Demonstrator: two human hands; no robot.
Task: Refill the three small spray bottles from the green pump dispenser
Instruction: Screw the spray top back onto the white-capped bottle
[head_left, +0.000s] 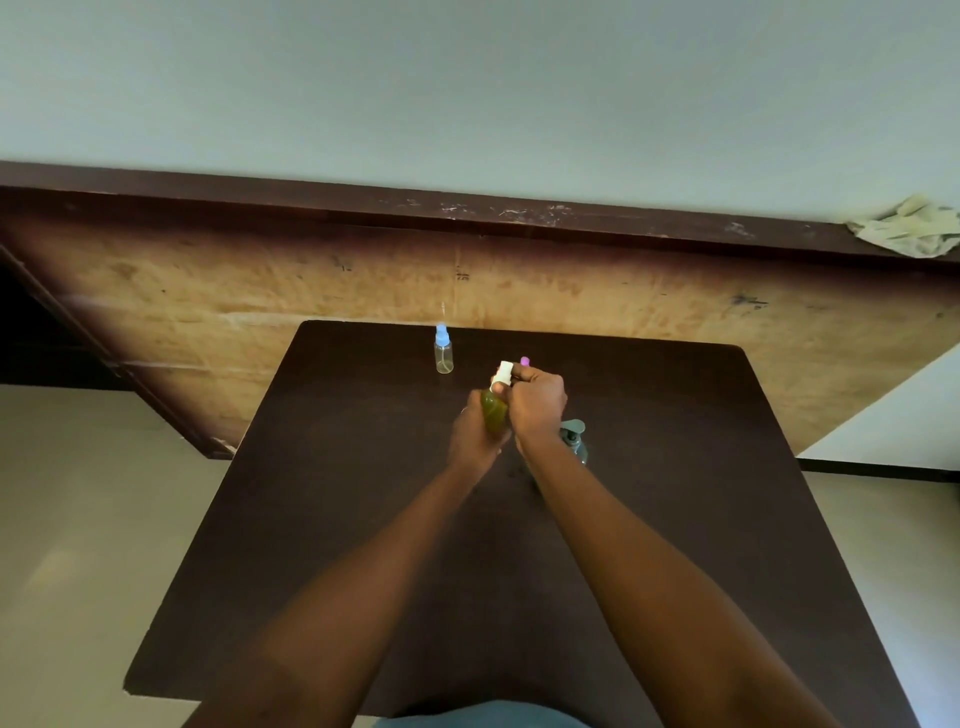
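Your left hand (475, 436) wraps its fingers round the body of a small spray bottle (493, 410) full of green liquid, held over the middle of the tabletop (363, 519). The bottle's long axis tilts, with the neck toward the far edge. Your right hand (537, 405) pinches the white spray cap (503, 373) at that neck, in line with the axis (probably screwing it on). The green pump dispenser (574, 439) stands just beside your right wrist. A blue-capped bottle (443, 351), seemingly empty, stands near the far edge, nearer your left hand. A pink cap (524, 360) peeks out behind your right knuckles.
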